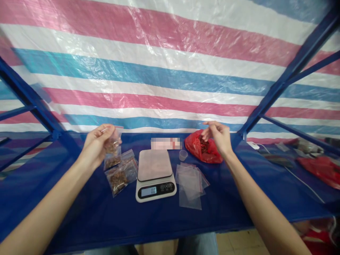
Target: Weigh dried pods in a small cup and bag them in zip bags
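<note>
Zip bag (pixel 113 146), in my head view, is pinched in the left hand (pixel 97 141) beside other filled bags (pixel 118 180), left of the scale (pixel 155 168). Over the red bag (pixel 195 148) I see the right hand (pixel 220 137), curled; whether it grips anything, I cannot tell.

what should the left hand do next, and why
Probably lower the small bag onto the filled bags: the left hand pinches it near its top, close by them, and the scale reads 0.0.
</note>
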Demonstrator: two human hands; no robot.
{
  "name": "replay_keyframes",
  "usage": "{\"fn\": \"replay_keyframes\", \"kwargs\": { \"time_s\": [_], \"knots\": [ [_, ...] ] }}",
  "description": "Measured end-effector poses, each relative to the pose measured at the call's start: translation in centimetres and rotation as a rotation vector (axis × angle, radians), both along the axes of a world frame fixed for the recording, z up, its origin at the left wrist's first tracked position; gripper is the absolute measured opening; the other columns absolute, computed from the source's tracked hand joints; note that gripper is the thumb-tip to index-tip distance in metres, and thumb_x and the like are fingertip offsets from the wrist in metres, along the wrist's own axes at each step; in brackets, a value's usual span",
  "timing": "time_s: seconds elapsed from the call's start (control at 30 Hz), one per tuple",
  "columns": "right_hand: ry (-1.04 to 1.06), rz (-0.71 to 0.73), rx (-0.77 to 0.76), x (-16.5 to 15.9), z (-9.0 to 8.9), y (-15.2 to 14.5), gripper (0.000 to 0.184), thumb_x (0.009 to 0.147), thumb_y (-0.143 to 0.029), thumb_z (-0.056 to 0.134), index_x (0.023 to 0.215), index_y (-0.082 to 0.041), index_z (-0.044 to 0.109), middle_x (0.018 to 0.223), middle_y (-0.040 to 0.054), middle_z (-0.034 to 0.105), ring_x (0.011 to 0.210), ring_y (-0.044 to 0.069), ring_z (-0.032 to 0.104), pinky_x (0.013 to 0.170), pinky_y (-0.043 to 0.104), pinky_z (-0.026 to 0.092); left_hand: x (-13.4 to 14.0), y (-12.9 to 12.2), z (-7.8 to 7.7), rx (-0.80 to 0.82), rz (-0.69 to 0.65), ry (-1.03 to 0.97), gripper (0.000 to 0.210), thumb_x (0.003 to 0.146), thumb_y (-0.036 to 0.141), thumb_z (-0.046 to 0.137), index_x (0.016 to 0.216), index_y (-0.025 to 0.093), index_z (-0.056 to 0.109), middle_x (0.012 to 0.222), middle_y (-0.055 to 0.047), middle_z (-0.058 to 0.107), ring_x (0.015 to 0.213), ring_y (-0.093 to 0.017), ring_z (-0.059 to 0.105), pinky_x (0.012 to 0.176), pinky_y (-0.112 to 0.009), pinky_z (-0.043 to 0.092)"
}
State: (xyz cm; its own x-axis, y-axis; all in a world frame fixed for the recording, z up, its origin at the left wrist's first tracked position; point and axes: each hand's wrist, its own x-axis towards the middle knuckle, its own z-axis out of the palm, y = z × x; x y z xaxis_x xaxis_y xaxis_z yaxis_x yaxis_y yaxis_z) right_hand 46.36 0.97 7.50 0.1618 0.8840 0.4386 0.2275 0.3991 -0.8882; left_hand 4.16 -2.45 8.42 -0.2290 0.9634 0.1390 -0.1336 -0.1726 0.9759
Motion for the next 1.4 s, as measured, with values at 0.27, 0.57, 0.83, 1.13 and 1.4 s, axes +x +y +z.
{"fn": "replay_keyframes", "kwargs": {
  "time_s": [0.27,0.57,0.83,1.13,1.4],
  "knots": [
    [-0.868,-0.353,-0.027,2.6,-6.0,3.2,0.029,0.089,-0.017,0.048,0.1,-0.018,0.074,0.083,0.0122,0.078,0.073,0.025,0.072,0.072,0.034,0.049,-3.1,0.8,-5.2,-0.068,0.113,0.398,0.046,0.073,0.046,0.084,0.108,0.022,0.065,0.076,0.001,0.07,0.059,-0.017,0.063,0.053,-0.026,0.05],
    [-1.107,-0.217,0.0,5.4,-9.0,4.6,0.03,0.083,-0.008,0.049,0.102,-0.016,0.071,0.112,0.0187,0.076,0.109,0.032,0.07,0.097,0.041,0.053,-2.5,-0.3,-6.8,0.224,0.174,1.166,0.034,0.097,0.036,0.047,0.124,0.024,0.063,0.132,-0.013,0.059,0.13,-0.036,0.056,0.113,-0.056,0.044],
    [-1.17,-0.126,0.05,6.3,-8.8,4.4,0.031,0.087,-0.01,0.05,0.106,-0.016,0.073,0.116,0.0204,0.07,0.108,0.035,0.065,0.1,0.048,0.055,-0.6,-1.9,-7.9,0.02,-0.055,1.305,0.066,0.101,0.06,0.044,0.155,0.022,0.042,0.15,-0.014,0.059,0.138,-0.036,0.057,0.113,-0.054,0.046],
    [-1.059,-0.017,0.117,6.8,-8.9,4.5,0.035,0.082,-0.009,0.052,0.105,-0.018,0.077,0.117,0.0172,0.075,0.115,0.034,0.069,0.108,0.048,0.054,-1.1,-1.7,-9.6,0.074,-0.023,1.585,0.061,0.106,0.056,0.036,0.154,0.02,0.047,0.151,-0.016,0.06,0.139,-0.036,0.057,0.111,-0.054,0.048],
    [-1.019,0.024,0.111,7.7,-8.1,4.6,0.047,0.075,-0.003,0.05,0.108,-0.02,0.078,0.118,0.0136,0.076,0.109,0.03,0.075,0.099,0.04,0.059,-3.7,-0.7,-10.3,0.164,-0.118,1.747,0.051,0.106,0.036,0.025,0.125,0.025,0.071,0.146,-0.013,0.064,0.142,-0.039,0.054,0.105,-0.061,0.052]
  ]
}}
